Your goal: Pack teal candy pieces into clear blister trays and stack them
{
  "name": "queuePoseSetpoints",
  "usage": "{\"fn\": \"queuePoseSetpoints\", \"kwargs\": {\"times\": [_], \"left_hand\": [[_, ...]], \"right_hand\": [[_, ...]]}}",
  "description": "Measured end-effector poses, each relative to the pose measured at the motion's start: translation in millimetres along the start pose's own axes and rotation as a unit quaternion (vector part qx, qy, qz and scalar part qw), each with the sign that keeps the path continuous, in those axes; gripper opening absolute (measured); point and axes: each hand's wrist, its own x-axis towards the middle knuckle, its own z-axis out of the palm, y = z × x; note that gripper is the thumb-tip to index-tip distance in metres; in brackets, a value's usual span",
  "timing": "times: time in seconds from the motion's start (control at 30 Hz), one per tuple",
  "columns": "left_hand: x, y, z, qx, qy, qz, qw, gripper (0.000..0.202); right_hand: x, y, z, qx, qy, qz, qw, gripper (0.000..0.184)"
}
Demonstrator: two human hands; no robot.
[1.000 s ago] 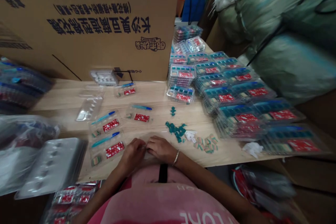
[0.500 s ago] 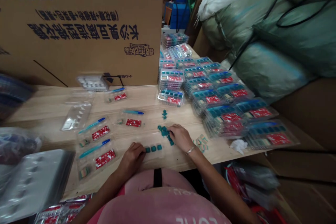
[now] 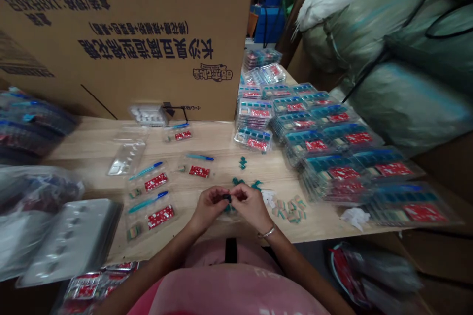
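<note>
My left hand [image 3: 210,205] and right hand [image 3: 251,205] curl closed, pinching a small dark piece [image 3: 227,198]; loose teal pieces [image 3: 240,181] remain at 12 o'clock, filled clear trays [image 3: 314,145] stacked toward 1 o'clock.

bare hands [image 3: 210,210] [image 3: 252,206]: 2 — blue pens [image 3: 148,202]: 4 — wrist bangle [image 3: 266,232]: 1 — white tissue scraps [image 3: 351,216]: 2

The cardboard carton [image 3: 129,54] bears upside-down dark Chinese print, legible as 汕头市…食品有限公司.
</note>
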Motion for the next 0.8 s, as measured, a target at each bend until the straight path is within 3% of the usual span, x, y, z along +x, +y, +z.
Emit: {"fn": "queuePoseSetpoints", "kwargs": {"times": [0.1,0.27,0.4,0.53,0.63,0.7,0.8], "left_hand": [[-1.3,3.9,-5.7,-0.039,0.007,-0.020,0.999,0.021],[-0.8,14.5,-19.7,-0.181,0.036,-0.138,0.973,0.026],[-5.8,19.7,-32.0,-0.191,0.043,-0.137,0.971,0.028],[-16.3,23.6,-54.9,-0.087,0.001,-0.142,0.986,0.029],[-22.8,21.8,-79.9,0.065,0.070,-0.071,0.993,0.025],[-26.4,17.0,-93.2,0.169,0.126,-0.015,0.977,0.019],[-30.0,8.2,-100.8,0.310,0.098,0.020,0.945,0.011]], "right_hand": [[1.9,3.1,1.7,0.068,-0.011,0.005,0.998,0.007],[6.1,-1.9,5.8,0.054,-0.018,-0.120,0.991,0.012],[9.0,-7.3,15.2,0.084,-0.039,-0.134,0.987,0.006],[8.3,-6.2,24.7,0.095,-0.094,-0.149,0.980,0.009],[9.4,1.1,34.3,-0.020,-0.152,-0.187,0.970,0.010],[11.1,6.7,41.9,-0.124,-0.211,-0.244,0.938,0.007],[12.3,11.8,52.5,-0.226,-0.279,-0.295,0.886,0.003]]}}
